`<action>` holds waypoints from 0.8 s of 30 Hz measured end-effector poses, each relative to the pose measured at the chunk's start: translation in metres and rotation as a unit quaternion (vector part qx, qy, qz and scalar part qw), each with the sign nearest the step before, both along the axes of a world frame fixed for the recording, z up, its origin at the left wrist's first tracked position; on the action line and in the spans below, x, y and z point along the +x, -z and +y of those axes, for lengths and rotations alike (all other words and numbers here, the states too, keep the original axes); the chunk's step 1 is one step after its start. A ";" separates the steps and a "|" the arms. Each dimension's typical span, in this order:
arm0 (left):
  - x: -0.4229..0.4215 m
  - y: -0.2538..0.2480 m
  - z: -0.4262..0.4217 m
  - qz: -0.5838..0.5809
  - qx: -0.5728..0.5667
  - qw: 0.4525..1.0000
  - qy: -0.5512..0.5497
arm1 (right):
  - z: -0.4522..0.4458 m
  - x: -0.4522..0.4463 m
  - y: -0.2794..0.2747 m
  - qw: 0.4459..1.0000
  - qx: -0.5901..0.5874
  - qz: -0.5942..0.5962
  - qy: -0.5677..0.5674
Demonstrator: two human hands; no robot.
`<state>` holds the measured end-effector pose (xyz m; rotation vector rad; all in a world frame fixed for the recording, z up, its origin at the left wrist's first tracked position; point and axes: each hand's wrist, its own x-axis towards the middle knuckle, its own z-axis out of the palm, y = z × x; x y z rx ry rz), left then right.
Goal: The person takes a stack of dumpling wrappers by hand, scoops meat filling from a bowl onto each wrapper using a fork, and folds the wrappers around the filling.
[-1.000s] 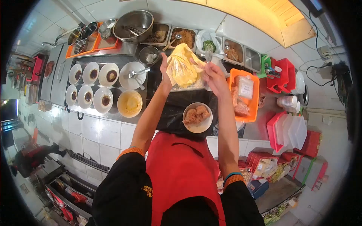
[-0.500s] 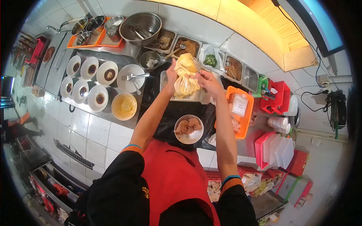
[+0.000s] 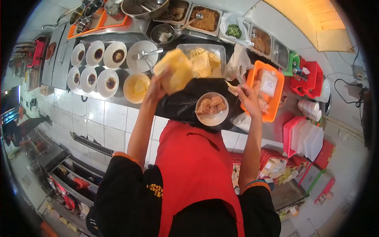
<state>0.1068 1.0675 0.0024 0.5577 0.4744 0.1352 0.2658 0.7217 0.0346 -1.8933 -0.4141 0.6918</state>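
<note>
A stack of yellow wrappers (image 3: pixel 173 71) is in my left hand (image 3: pixel 159 85), whose fingers close on its lower left edge above the counter. My right hand (image 3: pixel 246 96) pinches a small pale yellow piece (image 3: pixel 232 87) beside the orange tray. More yellow wrappers (image 3: pixel 202 62) lie in a clear plastic container (image 3: pixel 220 51) between and beyond the hands. A white bowl with reddish-brown meat (image 3: pixel 212 107) sits nearer to me on black plastic. Left of my left hand is a bowl of yellow mixture (image 3: pixel 136 87).
Several white bowls with dark sauce (image 3: pixel 107 83) stand at the left, near a plate with cutlery (image 3: pixel 142 55). Metal food pans (image 3: pixel 204 17) line the back. An orange tray (image 3: pixel 265 89) holds packaged meat at the right. Another person (image 3: pixel 19 128) is at far left.
The hands have moved apart. The yellow stack, held between both hands before, is now in my left hand, further left. My right hand has moved right and toward me with a small piece.
</note>
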 end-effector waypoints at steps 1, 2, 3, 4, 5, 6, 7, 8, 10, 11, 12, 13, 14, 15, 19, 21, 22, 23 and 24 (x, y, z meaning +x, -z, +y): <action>-0.026 0.004 -0.010 0.030 -0.009 0.999 0.011 | -0.017 -0.008 0.007 0.998 0.014 0.059 0.034; -0.050 0.015 -0.019 0.058 -0.016 0.998 0.022 | -0.028 -0.016 0.012 0.990 0.030 0.116 0.068; -0.070 0.026 -0.028 0.086 -0.032 0.995 0.043 | -0.035 -0.027 0.010 0.986 0.043 0.131 0.092; -0.087 0.040 -0.037 0.114 -0.048 0.990 0.063 | -0.039 -0.036 0.008 0.985 0.041 0.134 0.095; -0.103 0.066 -0.046 0.117 -0.061 0.990 0.054 | -0.042 -0.044 0.004 0.982 0.029 0.150 0.109; -0.108 0.073 -0.053 0.134 -0.083 0.986 0.051 | -0.041 -0.051 -0.005 0.979 0.017 0.165 0.123; -0.109 0.081 -0.058 0.139 -0.089 0.985 0.051 | -0.037 -0.058 -0.012 0.977 -0.016 0.166 0.132; -0.108 0.090 -0.061 0.144 -0.096 0.984 0.051 | -0.039 -0.063 -0.008 0.976 -0.016 0.168 0.134; -0.094 0.097 -0.060 0.140 -0.091 0.984 0.063 | -0.043 -0.070 0.011 0.981 -0.001 0.167 0.098; -0.087 0.100 -0.061 0.135 -0.088 0.984 0.074 | -0.044 -0.073 0.021 0.985 0.008 0.157 0.078; -0.079 0.107 -0.061 0.109 -0.027 0.991 0.071 | -0.040 -0.075 0.022 0.984 0.005 0.159 0.083; -0.074 0.114 -0.055 0.140 0.077 0.982 0.097 | -0.037 -0.081 0.025 0.984 0.006 0.159 0.081; -0.074 0.124 -0.047 0.166 0.180 0.962 0.123 | -0.033 -0.086 0.025 0.984 0.007 0.158 0.080; -0.072 0.126 -0.044 0.205 0.290 0.928 0.111 | -0.028 -0.090 0.024 0.981 0.031 0.169 0.087; -0.069 0.057 -0.050 0.274 0.636 0.718 0.074 | -0.014 -0.101 0.005 0.973 0.047 0.208 0.092; -0.055 0.010 -0.079 0.160 0.767 0.619 0.057 | -0.009 -0.108 -0.006 0.962 0.082 0.238 0.102; -0.047 0.003 -0.094 0.085 0.674 0.724 0.117 | -0.006 -0.108 -0.007 0.950 0.118 0.267 0.107; -0.040 -0.001 -0.107 0.008 0.562 0.809 0.174 | -0.004 -0.110 -0.005 0.951 0.120 0.265 0.107; -0.035 -0.002 -0.121 0.025 0.439 0.866 0.239 | -0.003 -0.112 -0.002 0.946 0.136 0.274 0.109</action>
